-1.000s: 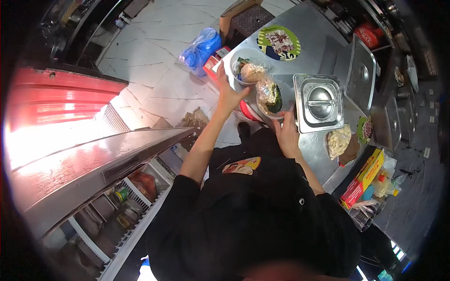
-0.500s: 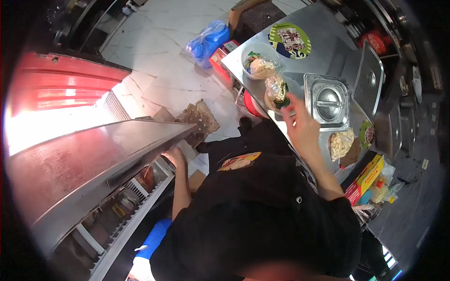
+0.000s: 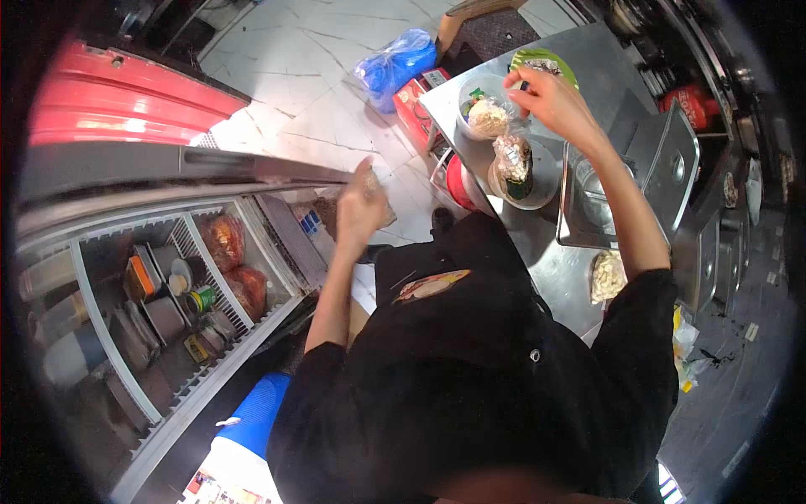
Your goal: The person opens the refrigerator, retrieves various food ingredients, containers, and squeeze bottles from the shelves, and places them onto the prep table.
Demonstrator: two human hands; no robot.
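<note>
My left hand (image 3: 361, 214) is smeared by motion at the near end of the fridge door (image 3: 269, 170), so its finger pose is unclear. Behind the door, the fridge's wire shelves (image 3: 189, 252) show, with red bagged food (image 3: 225, 244) and several containers on them. My right hand (image 3: 554, 105) is above the steel table, beside a clear plastic tub (image 3: 470, 126) holding bagged food (image 3: 487, 116). Its thumb and forefinger are apart with nothing visible between them. A second clear bag of food (image 3: 512, 168) sits in a round container (image 3: 544, 181) nearer me.
On the steel table (image 3: 546, 273) are a steel pan (image 3: 573, 223), a bag of pale pieces (image 3: 609, 275) and a green plate (image 3: 567, 67), partly behind my hand. A blue bag (image 3: 395, 71) and red box (image 3: 413, 105) stand beyond the table's corner. Another person's arm (image 3: 449, 29) shows there.
The fridge door has swung away, exposing more of the shelves, with my left hand moving up along with it. My right hand has moved from near the second bag to beside the tub.
</note>
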